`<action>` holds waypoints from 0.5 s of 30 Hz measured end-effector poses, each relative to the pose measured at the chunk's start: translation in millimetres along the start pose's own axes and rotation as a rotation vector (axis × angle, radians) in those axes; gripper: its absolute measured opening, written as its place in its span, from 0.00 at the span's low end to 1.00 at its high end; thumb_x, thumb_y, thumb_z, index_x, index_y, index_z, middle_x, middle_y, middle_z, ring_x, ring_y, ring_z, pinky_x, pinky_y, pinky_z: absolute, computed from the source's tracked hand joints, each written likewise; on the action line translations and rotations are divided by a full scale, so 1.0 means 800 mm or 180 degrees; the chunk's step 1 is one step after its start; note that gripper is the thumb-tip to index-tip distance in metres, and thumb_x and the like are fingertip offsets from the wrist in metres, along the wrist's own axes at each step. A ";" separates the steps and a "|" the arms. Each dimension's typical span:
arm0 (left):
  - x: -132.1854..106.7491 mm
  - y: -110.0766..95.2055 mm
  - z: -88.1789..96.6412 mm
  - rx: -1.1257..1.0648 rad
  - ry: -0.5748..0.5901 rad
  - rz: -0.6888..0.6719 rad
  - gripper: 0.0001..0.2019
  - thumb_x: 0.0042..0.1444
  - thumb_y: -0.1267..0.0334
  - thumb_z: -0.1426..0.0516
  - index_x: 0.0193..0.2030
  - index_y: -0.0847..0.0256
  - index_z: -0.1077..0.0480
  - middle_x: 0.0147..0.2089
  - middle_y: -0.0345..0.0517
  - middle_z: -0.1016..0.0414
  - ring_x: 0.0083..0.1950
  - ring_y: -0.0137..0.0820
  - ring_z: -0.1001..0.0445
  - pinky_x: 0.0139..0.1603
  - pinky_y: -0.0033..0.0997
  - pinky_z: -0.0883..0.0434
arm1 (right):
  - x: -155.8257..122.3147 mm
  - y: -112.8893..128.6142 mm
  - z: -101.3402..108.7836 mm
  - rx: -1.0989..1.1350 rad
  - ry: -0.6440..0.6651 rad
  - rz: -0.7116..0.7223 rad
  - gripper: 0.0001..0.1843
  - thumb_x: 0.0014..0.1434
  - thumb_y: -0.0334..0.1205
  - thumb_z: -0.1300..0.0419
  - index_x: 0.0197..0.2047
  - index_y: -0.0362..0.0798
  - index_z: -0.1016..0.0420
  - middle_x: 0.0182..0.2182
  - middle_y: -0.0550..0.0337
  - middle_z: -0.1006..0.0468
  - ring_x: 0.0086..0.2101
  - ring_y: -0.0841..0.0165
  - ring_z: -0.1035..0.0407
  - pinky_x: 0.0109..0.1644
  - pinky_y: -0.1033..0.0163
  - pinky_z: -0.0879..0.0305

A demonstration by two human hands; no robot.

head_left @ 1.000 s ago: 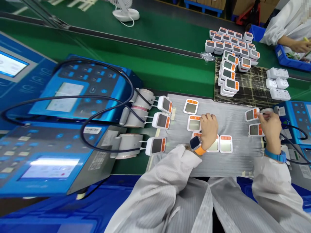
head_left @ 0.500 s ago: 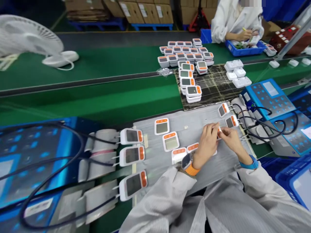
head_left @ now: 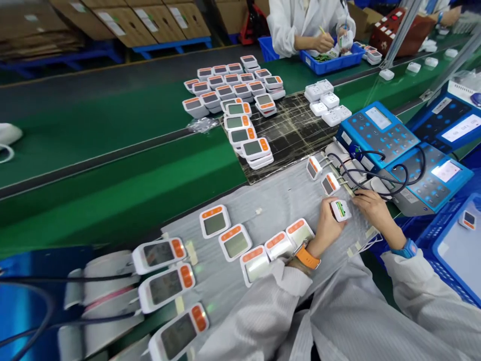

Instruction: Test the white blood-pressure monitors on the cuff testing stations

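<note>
In my left hand (head_left: 326,225) is a small white monitor (head_left: 346,212), tilted so that its battery bay with green batteries shows. My right hand (head_left: 372,206) is just right of it at the mat's edge, by the tubes and cables. Its fingertips are pinched together, and what they hold I cannot make out. Two small monitors with dark screens, one nearer (head_left: 330,184) and one farther (head_left: 313,168), lie beyond my hands with tubes plugged in. Left of my left wrist, several larger white monitors with orange buttons (head_left: 235,242) lie on the grey mat (head_left: 278,200).
Blue test boxes (head_left: 379,131) with black cables stand at right, above a blue crate (head_left: 443,250). At left, several monitors (head_left: 167,288) are joined to cuffs (head_left: 108,286). Stacked monitors (head_left: 225,93) and white units (head_left: 319,90) are across the bench. A co-worker (head_left: 308,30) sits beyond.
The view has shifted right. My hands have come apart: the left now shows the monitor's battery side, and the right has moved away to the mat's edge by the tubes.
</note>
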State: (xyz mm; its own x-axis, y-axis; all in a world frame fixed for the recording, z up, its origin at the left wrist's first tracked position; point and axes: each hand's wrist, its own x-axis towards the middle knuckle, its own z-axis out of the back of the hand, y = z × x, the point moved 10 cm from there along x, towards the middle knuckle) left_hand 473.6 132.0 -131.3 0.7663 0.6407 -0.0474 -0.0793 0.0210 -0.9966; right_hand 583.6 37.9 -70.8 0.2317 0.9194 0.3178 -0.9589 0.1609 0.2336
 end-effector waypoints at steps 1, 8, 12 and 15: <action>0.000 0.002 -0.002 -0.0010 0.0027 -0.0008 0.35 0.41 0.81 0.35 0.56 0.57 0.39 0.60 0.51 0.32 0.57 0.38 0.26 0.58 0.43 0.27 | 0.003 0.000 0.000 0.0029 -0.0072 -0.0061 0.14 0.69 0.33 0.46 0.44 0.50 0.18 0.42 0.50 0.15 0.51 0.56 0.23 0.53 0.46 0.26; 0.001 -0.006 -0.007 0.0158 0.0187 -0.0214 0.36 0.41 0.80 0.37 0.57 0.56 0.40 0.61 0.51 0.34 0.63 0.41 0.29 0.61 0.46 0.28 | 0.019 0.018 -0.009 0.0301 0.0028 0.0125 0.10 0.72 0.37 0.46 0.41 0.50 0.24 0.36 0.56 0.16 0.36 0.63 0.22 0.60 0.46 0.28; 0.002 -0.009 -0.008 0.0203 0.0186 -0.0342 0.35 0.41 0.79 0.36 0.57 0.57 0.40 0.61 0.51 0.33 0.65 0.42 0.31 0.64 0.48 0.31 | 0.022 0.022 -0.010 0.0312 0.0202 0.0367 0.12 0.72 0.34 0.49 0.44 0.49 0.23 0.41 0.53 0.16 0.42 0.62 0.22 0.62 0.46 0.30; 0.002 -0.008 -0.007 0.0215 0.0164 -0.0362 0.35 0.41 0.79 0.36 0.57 0.56 0.40 0.60 0.51 0.33 0.65 0.42 0.31 0.65 0.48 0.32 | 0.024 0.020 -0.005 0.0330 0.0236 0.0460 0.15 0.72 0.32 0.51 0.45 0.50 0.22 0.44 0.52 0.17 0.48 0.62 0.23 0.64 0.44 0.32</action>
State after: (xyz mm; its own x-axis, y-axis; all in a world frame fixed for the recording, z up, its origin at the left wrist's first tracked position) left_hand 479.3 128.5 -125.1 0.8044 0.5910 0.0606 -0.0313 0.1440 -0.9891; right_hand 571.8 59.6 -64.4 0.0764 0.9548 0.2872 -0.9585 -0.0091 0.2851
